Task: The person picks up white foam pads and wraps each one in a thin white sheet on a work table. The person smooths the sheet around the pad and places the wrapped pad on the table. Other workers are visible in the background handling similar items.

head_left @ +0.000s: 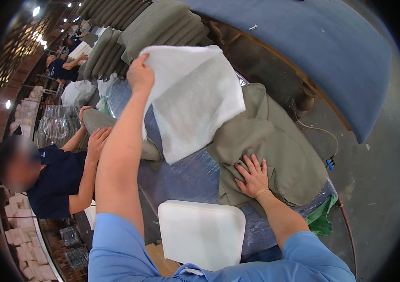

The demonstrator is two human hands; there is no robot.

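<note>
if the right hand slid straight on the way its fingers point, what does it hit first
The right hand lies flat on the olive fabric cover, fingers pointing up-left. Sliding on, it would likely meet the white batting sheet draped over the cover's edge, though depth is unclear.

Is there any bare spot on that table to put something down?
One patch of plastic-wrapped tabletop lies bare between the white batting, the olive cover and the white foam block. Elsewhere it is crowded.

Grey concrete floor (373, 178) (scuffed), a brick wall (2, 108) at left, and small ceiling lights (36, 10) overhead.
</note>
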